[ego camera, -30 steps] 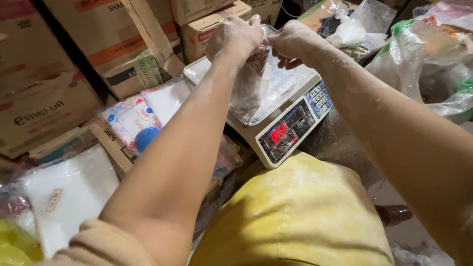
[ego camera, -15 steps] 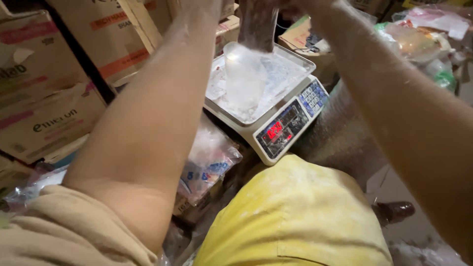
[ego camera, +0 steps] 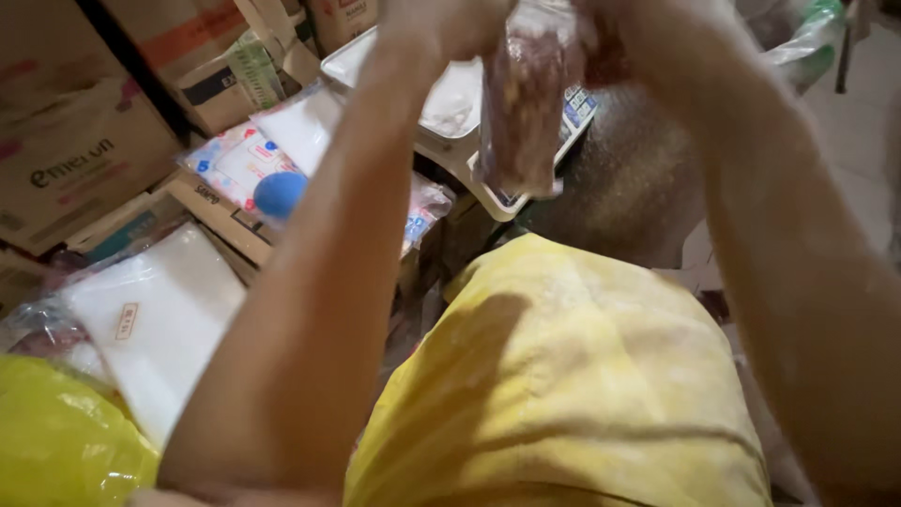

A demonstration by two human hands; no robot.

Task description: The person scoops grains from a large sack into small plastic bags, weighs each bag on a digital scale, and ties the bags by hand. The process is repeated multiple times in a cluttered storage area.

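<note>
We hold a small clear plastic bag [ego camera: 526, 103] of dark reddish bits up by its neck, left hand [ego camera: 450, 23] and right hand [ego camera: 619, 38] both pinched shut on the top. It looks light, limp and slick. The scale [ego camera: 450, 103] sits below the hands.

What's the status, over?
Left hand and right hand both grip clear plastic bag of reddish-brown contents. Bag lifted above white weighing scale. Nothing blocking.
</note>
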